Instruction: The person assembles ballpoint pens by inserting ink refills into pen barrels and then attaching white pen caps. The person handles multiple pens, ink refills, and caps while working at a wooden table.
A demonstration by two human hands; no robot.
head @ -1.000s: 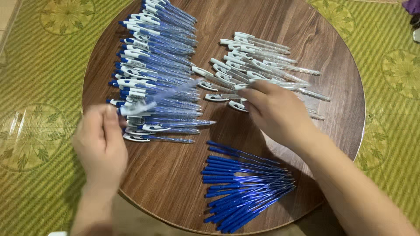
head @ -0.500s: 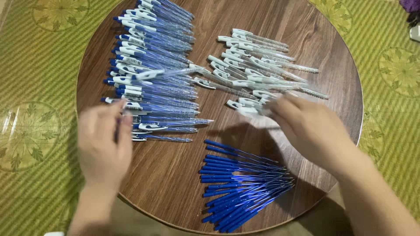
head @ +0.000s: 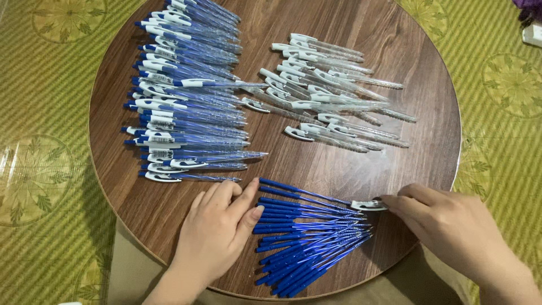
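Observation:
My left hand point(head: 217, 229) lies flat on the round wooden table point(head: 395, 39), fingers together, its tips touching the left ends of a heap of blue pen refills point(head: 307, 237). My right hand point(head: 451, 226) pinches a clear pen barrel with a white clip point(head: 368, 205) at the right end of that heap. A long stack of assembled blue-and-white pens point(head: 183, 96) fills the table's left side. A looser pile of empty clear barrels point(head: 333, 96) lies at the upper right.
The table stands on a green woven mat with round floral patterns point(head: 34, 186). A white object point(head: 532, 35) and something purple point(head: 528, 7) sit at the top right corner of the mat.
My right hand has come down from the clear barrel pile to the refill heap, carrying one barrel. My left hand has slid right from the assembled pens to the refills' left ends.

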